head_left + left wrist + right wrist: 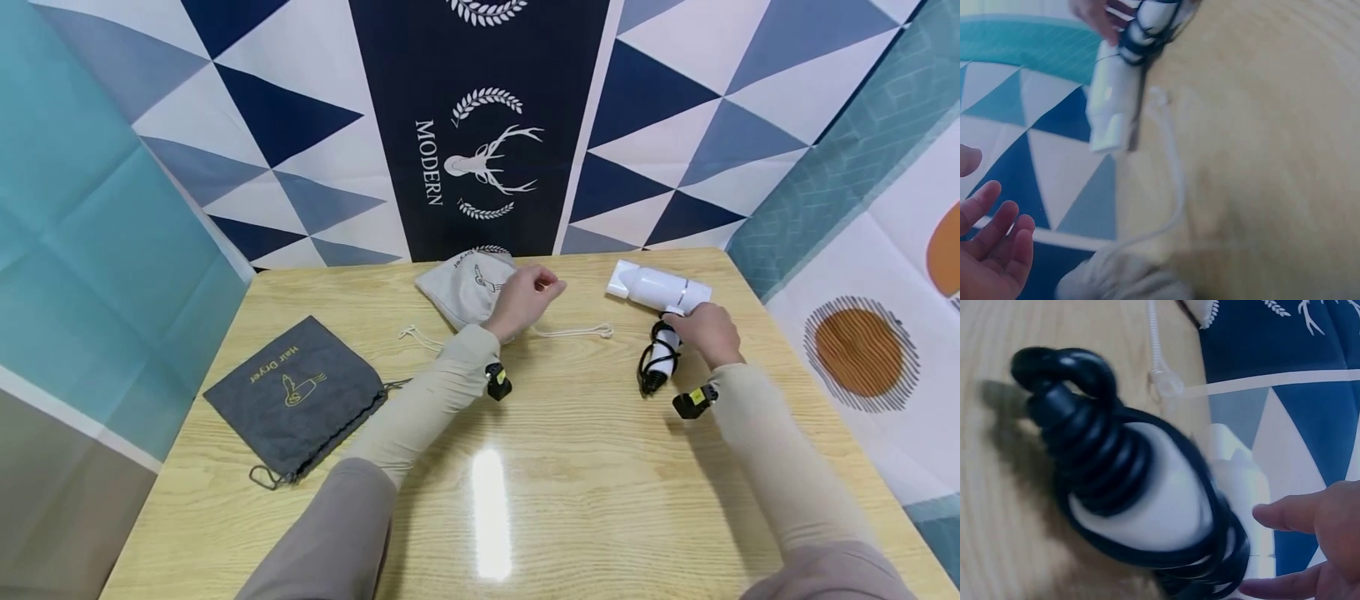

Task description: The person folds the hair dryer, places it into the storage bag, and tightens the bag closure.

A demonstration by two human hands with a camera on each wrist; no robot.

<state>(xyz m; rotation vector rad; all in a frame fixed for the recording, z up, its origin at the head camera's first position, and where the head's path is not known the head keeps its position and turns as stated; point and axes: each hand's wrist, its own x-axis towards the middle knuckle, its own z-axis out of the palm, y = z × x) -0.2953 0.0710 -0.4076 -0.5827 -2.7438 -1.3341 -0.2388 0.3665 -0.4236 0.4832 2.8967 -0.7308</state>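
Observation:
A white hair dryer (660, 288) lies at the far right of the table, with a black cord (643, 367) wound around its handle (664, 354). My right hand (708, 333) is at the joint of barrel and handle. Thumb and finger stand apart beside the dryer in the right wrist view; whether they press on it is hard to tell. Above a light grey drawstring pouch (468, 287) hovers my left hand (522, 296), its fingers loosely bent and holding nothing. The pouch's white drawstring (573, 332) trails towards the dryer. My left wrist hides part of the pouch.
A dark grey drawstring pouch (300, 396), printed with a hair dryer, lies flat at the left of the wooden table (570, 500). Patterned cloth (300, 125) hangs behind the table's far edge. More cloth panels stand at both sides.

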